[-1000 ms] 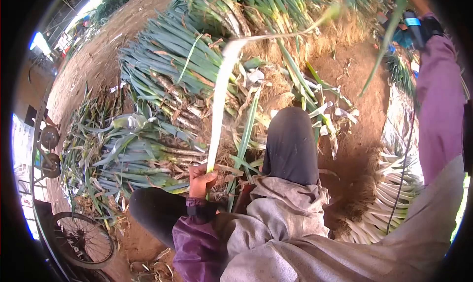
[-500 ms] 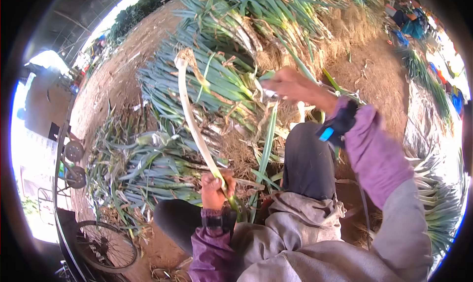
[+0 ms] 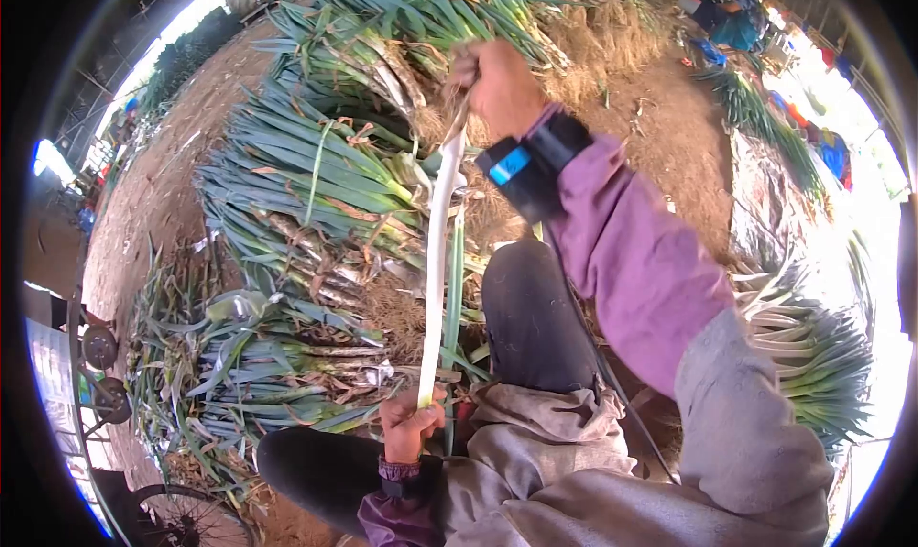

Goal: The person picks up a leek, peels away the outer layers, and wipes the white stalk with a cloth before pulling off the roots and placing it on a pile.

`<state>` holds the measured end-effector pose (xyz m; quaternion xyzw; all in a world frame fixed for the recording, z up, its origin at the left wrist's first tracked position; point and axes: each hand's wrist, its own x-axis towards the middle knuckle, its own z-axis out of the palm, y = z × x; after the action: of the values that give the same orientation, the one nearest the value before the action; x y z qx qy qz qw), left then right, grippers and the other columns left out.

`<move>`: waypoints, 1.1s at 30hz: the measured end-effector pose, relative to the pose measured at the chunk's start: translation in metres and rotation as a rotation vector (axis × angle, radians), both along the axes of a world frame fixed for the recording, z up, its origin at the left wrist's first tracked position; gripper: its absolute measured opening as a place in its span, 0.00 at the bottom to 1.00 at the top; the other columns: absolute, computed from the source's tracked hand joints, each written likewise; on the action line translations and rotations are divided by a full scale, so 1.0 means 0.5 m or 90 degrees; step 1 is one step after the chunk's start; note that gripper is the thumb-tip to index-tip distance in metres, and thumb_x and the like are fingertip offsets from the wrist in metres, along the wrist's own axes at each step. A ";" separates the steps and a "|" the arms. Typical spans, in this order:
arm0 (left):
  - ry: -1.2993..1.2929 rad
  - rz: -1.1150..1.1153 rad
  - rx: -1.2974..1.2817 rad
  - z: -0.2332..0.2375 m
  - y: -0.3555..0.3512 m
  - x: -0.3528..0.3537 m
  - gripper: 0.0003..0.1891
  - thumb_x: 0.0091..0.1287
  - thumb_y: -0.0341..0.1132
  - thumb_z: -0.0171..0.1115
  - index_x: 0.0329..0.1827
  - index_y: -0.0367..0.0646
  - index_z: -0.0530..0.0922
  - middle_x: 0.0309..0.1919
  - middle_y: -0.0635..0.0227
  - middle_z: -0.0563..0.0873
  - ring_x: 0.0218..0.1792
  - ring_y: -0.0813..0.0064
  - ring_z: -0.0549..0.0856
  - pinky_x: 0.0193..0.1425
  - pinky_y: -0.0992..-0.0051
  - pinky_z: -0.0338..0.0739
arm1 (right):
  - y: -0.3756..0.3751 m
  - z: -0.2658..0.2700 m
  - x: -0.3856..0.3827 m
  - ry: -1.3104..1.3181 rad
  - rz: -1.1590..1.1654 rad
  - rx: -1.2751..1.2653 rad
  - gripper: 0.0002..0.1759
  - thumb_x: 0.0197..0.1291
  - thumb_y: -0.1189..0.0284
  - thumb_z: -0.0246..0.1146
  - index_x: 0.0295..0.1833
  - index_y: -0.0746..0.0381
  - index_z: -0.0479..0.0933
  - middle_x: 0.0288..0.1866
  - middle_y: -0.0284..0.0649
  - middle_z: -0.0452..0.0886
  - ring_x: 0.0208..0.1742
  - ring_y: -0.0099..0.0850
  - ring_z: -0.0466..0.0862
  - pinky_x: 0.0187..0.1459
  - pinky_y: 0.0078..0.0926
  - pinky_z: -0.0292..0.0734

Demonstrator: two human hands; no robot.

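A long white leek (image 3: 440, 251) stands nearly upright in front of me, its root end at the top. My left hand (image 3: 411, 427) is closed around its lower, greener part, just above my bent leg. Up at the root end, my right hand (image 3: 502, 86) has its fingers closed on the leek's dry, brownish end; the exact grip is partly hidden by the hand itself. Behind the leek lies a heap of unpeeled leeks (image 3: 296, 169) with blue-green leaves.
More leeks (image 3: 277, 370) lie at lower left, and another pile (image 3: 411, 21) with tan roots is at the top. Cleaned white leeks (image 3: 794, 337) are laid out at right beside a pale sheet (image 3: 765, 203). A wheel (image 3: 186, 518) stands lower left. A person (image 3: 732, 16) is far off.
My right hand has moved up and left, from beside the heap onto the leek's root end. The leek has swung from leaning left to nearly upright. My view has turned to the right.
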<state>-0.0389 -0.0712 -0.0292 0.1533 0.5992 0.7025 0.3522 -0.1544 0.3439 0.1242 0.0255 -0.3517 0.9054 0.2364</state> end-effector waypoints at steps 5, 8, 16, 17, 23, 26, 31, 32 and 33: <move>-0.065 -0.075 0.066 -0.017 -0.014 0.005 0.16 0.54 0.33 0.68 0.42 0.30 0.82 0.19 0.63 0.81 0.14 0.83 0.70 0.19 0.82 0.61 | 0.207 0.086 -0.017 -0.141 -0.842 1.128 0.12 0.56 0.67 0.61 0.40 0.64 0.80 0.26 0.45 0.80 0.25 0.33 0.80 0.28 0.35 0.74; -0.118 -0.032 0.076 -0.027 -0.038 0.005 0.16 0.54 0.32 0.67 0.42 0.29 0.82 0.20 0.64 0.81 0.15 0.83 0.72 0.20 0.82 0.63 | 0.249 0.140 0.019 -0.279 -0.743 0.996 0.20 0.56 0.56 0.58 0.42 0.63 0.75 0.26 0.43 0.78 0.26 0.32 0.79 0.28 0.33 0.73; 0.499 0.043 -0.152 0.026 0.097 -0.106 0.07 0.56 0.28 0.68 0.35 0.35 0.81 0.16 0.69 0.77 0.16 0.82 0.71 0.20 0.77 0.62 | 0.081 0.032 0.089 -0.408 -0.123 0.730 0.59 0.50 0.23 0.46 0.70 0.66 0.60 0.35 0.46 0.81 0.35 0.36 0.85 0.37 0.29 0.80; 0.468 0.043 -0.150 0.055 0.123 -0.104 0.10 0.54 0.28 0.69 0.37 0.38 0.79 0.16 0.67 0.75 0.16 0.78 0.72 0.21 0.73 0.64 | 0.045 0.039 0.119 -0.302 -0.102 0.580 0.59 0.51 0.24 0.47 0.70 0.67 0.59 0.37 0.49 0.81 0.38 0.40 0.85 0.39 0.32 0.81; 1.097 0.180 -0.276 0.100 0.214 -0.152 0.19 0.55 0.29 0.64 0.52 0.42 0.76 0.23 0.67 0.79 0.19 0.69 0.76 0.23 0.70 0.68 | 0.063 0.099 0.210 -0.127 -0.124 0.183 0.35 0.69 0.48 0.51 0.55 0.76 0.67 0.29 0.42 0.76 0.28 0.36 0.78 0.43 0.44 0.78; 1.055 0.196 -0.414 0.145 0.207 -0.153 0.19 0.55 0.29 0.63 0.51 0.42 0.75 0.25 0.67 0.79 0.20 0.66 0.77 0.23 0.68 0.68 | 0.086 0.085 0.237 -0.040 -0.098 0.152 0.29 0.72 0.55 0.48 0.54 0.75 0.68 0.27 0.36 0.73 0.22 0.27 0.71 0.43 0.41 0.75; 1.023 0.208 -0.505 0.168 0.111 -0.195 0.13 0.54 0.29 0.63 0.42 0.47 0.75 0.24 0.62 0.82 0.24 0.54 0.81 0.26 0.57 0.69 | 0.046 0.088 0.262 -0.019 -0.159 0.041 0.21 0.73 0.64 0.46 0.50 0.75 0.69 0.23 0.32 0.67 0.21 0.25 0.64 0.42 0.37 0.70; 1.030 0.221 -0.524 0.173 0.092 -0.207 0.11 0.54 0.29 0.63 0.41 0.47 0.76 0.24 0.61 0.82 0.25 0.54 0.81 0.27 0.57 0.70 | 0.048 0.077 0.259 -0.032 -0.178 0.015 0.21 0.72 0.64 0.46 0.51 0.76 0.69 0.23 0.32 0.67 0.21 0.24 0.64 0.42 0.36 0.69; 1.073 0.212 -0.543 0.184 0.068 -0.221 0.11 0.54 0.30 0.64 0.42 0.48 0.77 0.25 0.61 0.82 0.25 0.54 0.81 0.27 0.57 0.70 | 0.074 0.059 0.258 -0.016 -0.091 -0.003 0.22 0.71 0.63 0.49 0.51 0.75 0.70 0.26 0.34 0.70 0.23 0.26 0.71 0.38 0.34 0.72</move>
<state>-0.1494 -0.0372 0.0629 0.3802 0.8749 0.1250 -0.2728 -0.0256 0.3809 0.1535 -0.0117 -0.3537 0.8873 0.2956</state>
